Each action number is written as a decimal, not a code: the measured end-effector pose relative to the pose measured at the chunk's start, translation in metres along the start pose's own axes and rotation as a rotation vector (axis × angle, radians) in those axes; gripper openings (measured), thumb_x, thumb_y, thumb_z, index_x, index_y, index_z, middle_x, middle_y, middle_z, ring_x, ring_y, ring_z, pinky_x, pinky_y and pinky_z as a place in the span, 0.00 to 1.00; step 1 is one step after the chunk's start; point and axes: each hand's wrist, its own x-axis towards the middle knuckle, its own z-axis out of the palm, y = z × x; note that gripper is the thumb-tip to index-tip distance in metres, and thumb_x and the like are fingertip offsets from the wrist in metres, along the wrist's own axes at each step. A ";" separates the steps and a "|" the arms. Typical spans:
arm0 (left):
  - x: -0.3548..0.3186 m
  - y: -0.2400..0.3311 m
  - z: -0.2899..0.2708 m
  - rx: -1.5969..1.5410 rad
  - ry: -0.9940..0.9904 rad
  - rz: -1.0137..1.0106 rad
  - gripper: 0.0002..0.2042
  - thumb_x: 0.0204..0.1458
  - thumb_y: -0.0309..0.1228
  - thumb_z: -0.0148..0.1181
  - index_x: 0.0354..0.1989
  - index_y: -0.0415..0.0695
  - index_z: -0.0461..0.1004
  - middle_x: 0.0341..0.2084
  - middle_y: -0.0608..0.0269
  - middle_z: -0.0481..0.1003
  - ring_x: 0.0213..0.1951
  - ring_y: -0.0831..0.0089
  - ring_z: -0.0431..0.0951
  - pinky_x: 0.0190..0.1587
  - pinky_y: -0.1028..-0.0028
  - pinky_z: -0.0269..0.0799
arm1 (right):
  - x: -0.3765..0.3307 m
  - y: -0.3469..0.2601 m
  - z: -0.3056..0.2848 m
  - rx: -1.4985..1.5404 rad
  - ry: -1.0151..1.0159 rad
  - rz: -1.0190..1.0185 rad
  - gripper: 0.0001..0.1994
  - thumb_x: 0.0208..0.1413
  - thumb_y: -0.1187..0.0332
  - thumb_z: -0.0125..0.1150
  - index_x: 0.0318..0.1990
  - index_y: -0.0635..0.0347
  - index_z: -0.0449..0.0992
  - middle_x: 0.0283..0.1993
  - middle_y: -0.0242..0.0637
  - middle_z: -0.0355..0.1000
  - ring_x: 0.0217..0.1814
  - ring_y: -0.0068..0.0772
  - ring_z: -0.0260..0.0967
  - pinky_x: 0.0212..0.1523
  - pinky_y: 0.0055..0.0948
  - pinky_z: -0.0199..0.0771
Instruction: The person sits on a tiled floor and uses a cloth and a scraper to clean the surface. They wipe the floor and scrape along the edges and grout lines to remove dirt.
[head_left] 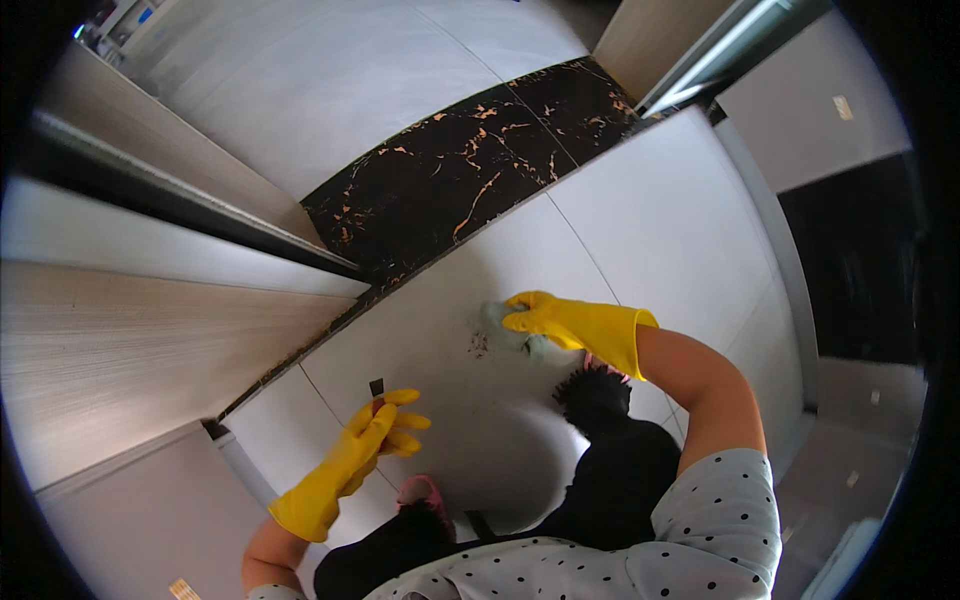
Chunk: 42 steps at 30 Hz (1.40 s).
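Both my hands wear yellow rubber gloves. My right hand is closed on a grey-green cloth, which lies against the pale floor tiles. Just left of the cloth is a small patch of dark crumbs. Lower and to the left, my left hand is held above the floor, its thumb and forefinger pinching a small scraper-like tool. A dark flat end and a bit of reddish handle show; the rest of the tool is hidden by the glove.
A black marble threshold with orange veins crosses the floor ahead. Wood-grain door panels stand at left, with a sliding door frame at upper right. Grey cabinet fronts line the right. My feet in pink slippers are close below.
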 end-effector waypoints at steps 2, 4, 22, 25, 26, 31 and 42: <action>0.012 0.011 0.008 0.064 -0.010 -0.047 0.22 0.67 0.44 0.42 0.64 0.45 0.63 0.48 0.54 0.76 0.40 0.71 0.78 0.46 0.72 0.73 | 0.017 0.018 -0.010 0.008 -0.076 -0.072 0.24 0.54 0.64 0.63 0.59 0.56 0.70 0.46 0.35 0.73 0.42 0.28 0.70 0.41 0.29 0.73; 0.023 0.017 0.021 0.062 0.040 -0.070 0.23 0.68 0.45 0.41 0.65 0.45 0.62 0.49 0.52 0.76 0.42 0.70 0.78 0.49 0.71 0.73 | 0.030 0.026 -0.020 -0.011 -0.112 -0.156 0.22 0.54 0.65 0.62 0.58 0.55 0.72 0.45 0.35 0.74 0.41 0.31 0.72 0.39 0.32 0.74; 0.119 0.025 0.140 -0.589 0.256 0.302 0.28 0.68 0.47 0.41 0.65 0.34 0.60 0.29 0.59 0.76 0.48 0.64 0.76 0.57 0.65 0.66 | 0.085 0.024 -0.062 -1.095 0.509 -1.041 0.20 0.53 0.67 0.57 0.56 0.52 0.73 0.59 0.43 0.71 0.54 0.49 0.71 0.54 0.42 0.70; 0.128 -0.026 0.122 -0.504 0.268 0.569 0.28 0.67 0.47 0.42 0.66 0.38 0.60 0.40 0.57 0.76 0.48 0.67 0.75 0.56 0.69 0.66 | 0.051 -0.007 -0.050 -1.040 0.416 -1.100 0.20 0.56 0.67 0.59 0.57 0.56 0.71 0.59 0.46 0.70 0.55 0.50 0.70 0.57 0.41 0.69; 0.131 -0.028 0.124 -0.472 0.332 0.578 0.28 0.67 0.47 0.42 0.66 0.39 0.60 0.44 0.57 0.75 0.48 0.68 0.75 0.55 0.70 0.67 | 0.043 -0.013 -0.046 -0.903 0.296 -1.086 0.20 0.57 0.66 0.58 0.58 0.56 0.71 0.59 0.47 0.70 0.55 0.48 0.71 0.57 0.39 0.69; 0.156 0.020 0.151 -0.530 0.572 0.325 0.26 0.67 0.47 0.44 0.65 0.41 0.62 0.44 0.63 0.74 0.39 0.75 0.73 0.42 0.77 0.67 | 0.014 -0.038 -0.014 0.015 -0.724 -0.290 0.21 0.65 0.62 0.53 0.62 0.59 0.62 0.57 0.41 0.69 0.52 0.30 0.72 0.54 0.26 0.71; 0.146 -0.037 0.036 0.956 1.120 -0.178 0.42 0.47 0.44 0.71 0.67 0.40 0.57 0.64 0.41 0.61 0.66 0.53 0.61 0.64 0.69 0.58 | 0.120 -0.089 -0.014 -0.176 -0.431 -0.238 0.19 0.66 0.65 0.50 0.62 0.60 0.61 0.45 0.46 0.75 0.39 0.31 0.76 0.43 0.29 0.78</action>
